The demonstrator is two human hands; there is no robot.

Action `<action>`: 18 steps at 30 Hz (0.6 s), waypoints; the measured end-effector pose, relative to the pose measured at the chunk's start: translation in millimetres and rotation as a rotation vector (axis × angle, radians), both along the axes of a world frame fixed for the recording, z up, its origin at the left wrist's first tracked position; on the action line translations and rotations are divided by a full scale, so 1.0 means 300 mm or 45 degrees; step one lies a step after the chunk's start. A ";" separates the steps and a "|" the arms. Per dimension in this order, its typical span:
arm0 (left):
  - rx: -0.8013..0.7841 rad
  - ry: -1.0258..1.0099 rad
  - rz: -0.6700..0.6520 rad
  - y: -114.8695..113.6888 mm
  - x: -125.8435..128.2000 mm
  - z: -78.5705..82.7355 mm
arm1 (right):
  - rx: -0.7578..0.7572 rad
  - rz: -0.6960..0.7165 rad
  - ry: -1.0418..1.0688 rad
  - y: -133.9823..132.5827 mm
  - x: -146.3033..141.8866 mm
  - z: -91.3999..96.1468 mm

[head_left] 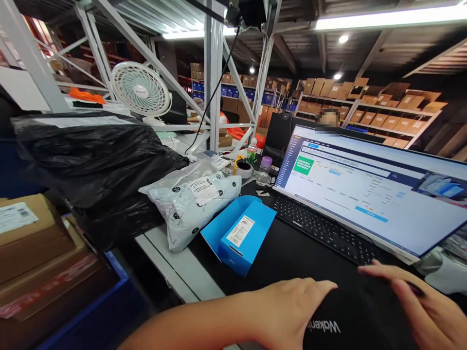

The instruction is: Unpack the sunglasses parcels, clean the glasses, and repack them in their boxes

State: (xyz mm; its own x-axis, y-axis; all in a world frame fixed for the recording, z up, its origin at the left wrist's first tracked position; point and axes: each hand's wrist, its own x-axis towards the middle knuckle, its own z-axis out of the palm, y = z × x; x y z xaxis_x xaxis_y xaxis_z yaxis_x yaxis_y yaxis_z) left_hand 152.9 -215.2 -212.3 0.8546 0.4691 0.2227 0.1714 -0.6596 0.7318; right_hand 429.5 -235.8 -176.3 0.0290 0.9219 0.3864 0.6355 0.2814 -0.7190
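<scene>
Blue box (239,234) and keyboard (324,231) flank open mat (288,253)

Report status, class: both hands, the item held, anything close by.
Left hand and right hand grip a black garment, white lettering showing. Blue box lies just ahead on the desk mat; keyboard beyond.
</scene>
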 end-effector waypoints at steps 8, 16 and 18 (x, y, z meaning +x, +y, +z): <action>0.144 0.085 0.268 -0.047 -0.011 -0.043 | -0.424 0.289 0.195 0.059 -0.065 0.027; 0.770 0.089 0.747 -0.107 -0.055 0.023 | -0.177 0.345 0.079 -0.043 -0.173 -0.047; 0.833 -0.021 0.754 -0.116 -0.088 0.006 | -0.169 0.319 0.143 -0.008 -0.185 -0.074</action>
State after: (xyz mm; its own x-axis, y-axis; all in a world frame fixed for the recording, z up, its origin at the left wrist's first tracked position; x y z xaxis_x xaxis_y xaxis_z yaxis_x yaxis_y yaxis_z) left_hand 126.6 -249.9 -210.6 0.5056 0.6080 0.6121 0.6108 -0.7533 0.2438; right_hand 374.1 -238.2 -198.6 -0.1701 0.9478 0.2697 0.4727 0.3186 -0.8216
